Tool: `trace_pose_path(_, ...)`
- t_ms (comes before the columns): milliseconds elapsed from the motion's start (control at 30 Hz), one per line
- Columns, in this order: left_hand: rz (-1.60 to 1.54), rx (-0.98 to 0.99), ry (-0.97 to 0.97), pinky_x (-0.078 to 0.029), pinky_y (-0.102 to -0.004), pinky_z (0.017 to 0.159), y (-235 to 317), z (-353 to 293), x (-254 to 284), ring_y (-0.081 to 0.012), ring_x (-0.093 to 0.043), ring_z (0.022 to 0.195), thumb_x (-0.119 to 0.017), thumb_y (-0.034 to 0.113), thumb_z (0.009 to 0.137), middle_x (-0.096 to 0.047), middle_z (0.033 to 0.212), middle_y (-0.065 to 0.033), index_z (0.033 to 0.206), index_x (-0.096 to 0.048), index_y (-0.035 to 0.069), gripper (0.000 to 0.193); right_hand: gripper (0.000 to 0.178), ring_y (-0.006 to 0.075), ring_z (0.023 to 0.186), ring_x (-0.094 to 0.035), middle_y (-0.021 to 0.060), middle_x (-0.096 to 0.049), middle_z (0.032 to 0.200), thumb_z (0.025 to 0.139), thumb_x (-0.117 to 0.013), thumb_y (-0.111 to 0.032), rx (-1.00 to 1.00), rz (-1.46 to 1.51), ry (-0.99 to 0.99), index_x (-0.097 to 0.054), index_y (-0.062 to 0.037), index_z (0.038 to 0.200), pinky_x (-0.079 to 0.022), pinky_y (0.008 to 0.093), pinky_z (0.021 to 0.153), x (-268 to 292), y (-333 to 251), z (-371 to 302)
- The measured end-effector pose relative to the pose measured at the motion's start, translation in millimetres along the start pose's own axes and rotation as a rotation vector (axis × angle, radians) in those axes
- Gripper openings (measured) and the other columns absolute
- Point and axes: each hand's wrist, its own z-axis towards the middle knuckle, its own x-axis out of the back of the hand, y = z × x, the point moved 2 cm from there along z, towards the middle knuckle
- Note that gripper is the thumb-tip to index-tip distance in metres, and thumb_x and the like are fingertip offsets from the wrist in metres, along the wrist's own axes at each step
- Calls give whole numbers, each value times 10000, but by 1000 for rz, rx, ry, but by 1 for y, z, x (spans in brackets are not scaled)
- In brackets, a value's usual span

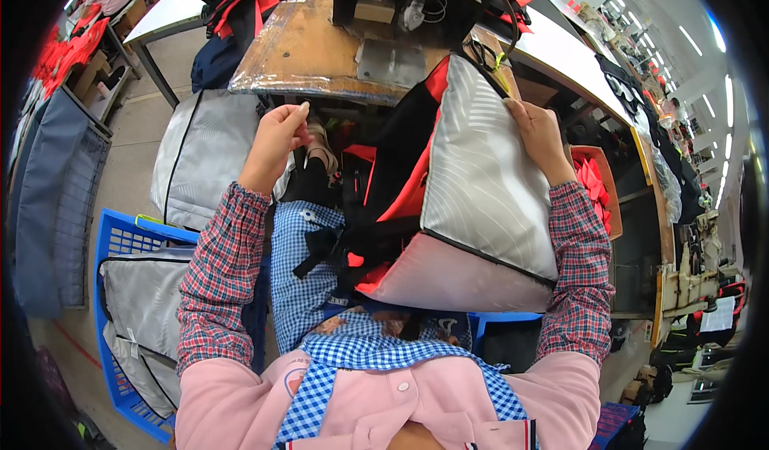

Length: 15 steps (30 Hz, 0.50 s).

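A large silver-grey bag [493, 169] with a wavy line pattern, black piping and red and black parts on its left side stands tilted over my lap. Its upper right edge is pinched between the thumb and fingers of my right hand [538, 136]. Away to the left of the bag, my left hand [279, 141] is raised with thumb and fingers pressed together. Whether anything thin sits in that pinch cannot be made out. Black straps [320, 250] hang from the bag's left side over my blue checked apron [300, 290].
Ahead stands a wooden sewing table [296, 45] with a dark machine [400, 9]. At left, a blue crate [120, 378] holds grey bag pieces, and another grey bag [212, 157] lies behind it. A box of red pieces [591, 185] is at right.
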Motion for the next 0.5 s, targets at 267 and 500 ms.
trace_pose_path(267, 590, -113, -26, -461, -208, 668, -44, -45, 23, -67, -597, 770, -627, 148, 933, -666, 867, 2, 1084, -695, 36, 200, 411, 133, 643, -593, 147, -652, 738, 1014, -529, -373, 29, 15, 244, -705, -2, 1005, -481, 299, 617, 32, 16, -85)
trace_pose_path(500, 433, 105, -76, -482, -197, 688, -66, -74, 46, -80, -615, 754, -634, 103, 920, -681, 870, -24, 1101, -678, -6, 216, 315, 285, 989, -697, 150, -708, 1101, 1028, -496, -269, 47, -630, 545, -681, -66, 1182, -537, 372, 823, 176, 85, -141)
